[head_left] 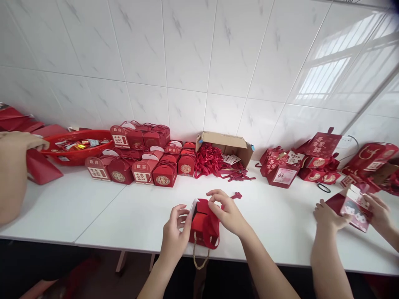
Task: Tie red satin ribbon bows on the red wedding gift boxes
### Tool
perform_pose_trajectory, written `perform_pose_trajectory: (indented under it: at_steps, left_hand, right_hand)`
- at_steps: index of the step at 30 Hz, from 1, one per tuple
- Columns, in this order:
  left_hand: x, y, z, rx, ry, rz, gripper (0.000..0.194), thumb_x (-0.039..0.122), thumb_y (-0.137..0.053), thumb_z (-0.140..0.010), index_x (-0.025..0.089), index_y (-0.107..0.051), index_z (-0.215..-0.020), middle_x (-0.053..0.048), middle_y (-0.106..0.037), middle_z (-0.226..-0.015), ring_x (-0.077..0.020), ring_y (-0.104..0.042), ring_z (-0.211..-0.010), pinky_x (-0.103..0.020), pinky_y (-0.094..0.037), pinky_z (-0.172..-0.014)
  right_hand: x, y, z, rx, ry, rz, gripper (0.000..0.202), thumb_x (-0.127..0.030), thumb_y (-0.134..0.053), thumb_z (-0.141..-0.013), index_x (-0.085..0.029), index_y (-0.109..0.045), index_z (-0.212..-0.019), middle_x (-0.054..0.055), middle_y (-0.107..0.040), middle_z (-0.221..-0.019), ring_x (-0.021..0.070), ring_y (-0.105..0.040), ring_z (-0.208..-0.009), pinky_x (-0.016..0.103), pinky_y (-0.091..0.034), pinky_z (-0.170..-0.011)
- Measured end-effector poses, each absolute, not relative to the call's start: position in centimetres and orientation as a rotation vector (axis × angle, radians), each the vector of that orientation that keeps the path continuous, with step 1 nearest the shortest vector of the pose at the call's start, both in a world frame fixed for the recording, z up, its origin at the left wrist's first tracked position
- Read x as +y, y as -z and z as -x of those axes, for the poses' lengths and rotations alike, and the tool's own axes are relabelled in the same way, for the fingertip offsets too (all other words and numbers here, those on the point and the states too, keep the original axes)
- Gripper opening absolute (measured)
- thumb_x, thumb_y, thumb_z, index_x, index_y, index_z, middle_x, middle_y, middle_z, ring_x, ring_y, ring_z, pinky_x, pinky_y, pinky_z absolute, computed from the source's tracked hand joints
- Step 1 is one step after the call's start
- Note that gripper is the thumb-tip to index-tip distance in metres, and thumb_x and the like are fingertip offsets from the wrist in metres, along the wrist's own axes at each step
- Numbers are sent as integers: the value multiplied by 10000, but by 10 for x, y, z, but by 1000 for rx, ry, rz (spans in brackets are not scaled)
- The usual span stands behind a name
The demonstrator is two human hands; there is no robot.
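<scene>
A small red box point(199, 223) with a twisted rope handle point(201, 263) stands near the table's front edge, its top flaps partly raised. A red ribbon point(211, 229) drapes over its right side. My left hand point(178, 228) rests against the box's left side and a raised white-edged flap, fingers apart and curved. Over the top right of the box, my right hand point(225, 209) has its thumb and forefinger bent at the flap and ribbon; what lies between them is too small to tell. A red flower-shaped piece point(237, 195) lies just beyond my right hand.
Finished-looking red boxes point(143, 168) stand in rows behind, left of a cardboard box point(233, 141) with red ribbons point(208, 160). A red basket point(73, 157) holds wrapped sweets. People's arms reach in at left point(12, 174) and right point(330, 232).
</scene>
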State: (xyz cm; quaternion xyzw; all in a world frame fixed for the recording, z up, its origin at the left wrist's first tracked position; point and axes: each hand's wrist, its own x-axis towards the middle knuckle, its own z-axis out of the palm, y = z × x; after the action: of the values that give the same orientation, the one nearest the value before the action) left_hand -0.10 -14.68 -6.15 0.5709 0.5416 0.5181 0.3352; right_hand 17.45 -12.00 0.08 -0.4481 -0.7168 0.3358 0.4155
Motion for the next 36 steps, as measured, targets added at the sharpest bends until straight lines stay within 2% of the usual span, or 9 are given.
perform_pose_trajectory:
  at_steps: [5,11,17,21,25,29,31,33,36]
  left_hand:
    - [-145,66,4,1410,-1392,-1289,372,449,-532,-823,218,-426,-1094,-73,-617,-986,-165,-657,-714,-298,-528,-660]
    - [-150,67,5,1373,-1373,-1280,379,453,-536,-828,230,-412,-1108,-68,-594,-1021,-137,-633,-677,-284,-519,-645]
    - [-150,60,1,1285,-1334,-1268,401,499,-509,-833,228,-399,-1107,-59,-562,-1002,-176,-602,-855,-279,-522,-666]
    - [-135,55,-1,1344,-1207,-1275,364,563,-378,-853,207,-452,-838,-12,-488,-781,-167,-542,-737,-241,-468,-514]
    - [-123,64,2,1408,-1122,-1396,359,529,-409,-823,207,-404,-664,26,-420,-625,-140,-455,-569,-263,-429,-527]
    - [-126,78,30,1662,-1093,-1486,257,415,-558,-737,204,-482,-612,-39,-515,-700,-273,-513,-825,-449,-404,-828]
    - [-129,81,52,1865,-1121,-1450,190,332,-590,-700,197,-507,-595,-97,-526,-815,-404,-410,-1060,-590,-244,-946]
    - [-131,82,71,2034,-1159,-1371,162,290,-584,-695,189,-504,-596,-151,-511,-954,-498,-231,-1200,-681,-87,-953]
    - [-129,78,84,2104,-1252,-1299,132,298,-568,-713,193,-490,-691,-182,-468,-1138,-491,-133,-1281,-689,-42,-972]
  right_hand:
    - [-119,14,-163,-1967,-777,1333,178,-237,-489,-843,-188,-592,-707,97,-560,-1166,247,-462,-1174,435,-303,-983]
    - [-115,18,-149,-2065,-724,1384,203,-226,-492,-837,-187,-615,-680,94,-588,-1134,258,-460,-1186,441,-317,-953]
    - [-110,7,-147,-2191,-721,1392,197,-248,-486,-853,-204,-673,-808,104,-572,-1200,272,-471,-1180,461,-309,-958]
    - [-110,3,-146,-2235,-720,1371,199,-250,-480,-859,-227,-676,-882,100,-575,-1202,280,-474,-1172,480,-301,-965]
    - [-113,7,-153,-2155,-711,1333,206,-294,-484,-873,-211,-670,-844,110,-573,-1200,283,-462,-1197,481,-294,-993]
    - [-121,22,-184,-1767,-815,1243,260,-387,-474,-895,-210,-664,-896,102,-564,-1186,234,-506,-1158,400,-368,-984]
    - [-128,34,-205,-1576,-882,1222,280,-418,-475,-895,-212,-665,-908,95,-585,-1139,223,-539,-1108,375,-418,-939]
    - [-136,48,-222,-1473,-949,1211,264,-423,-503,-882,-228,-658,-968,83,-596,-1143,223,-543,-1105,376,-438,-928]
    - [-143,65,-231,-1457,-1019,1196,319,-407,-540,-865,-263,-610,-1140,71,-551,-1266,229,-485,-1202,401,-416,-985]
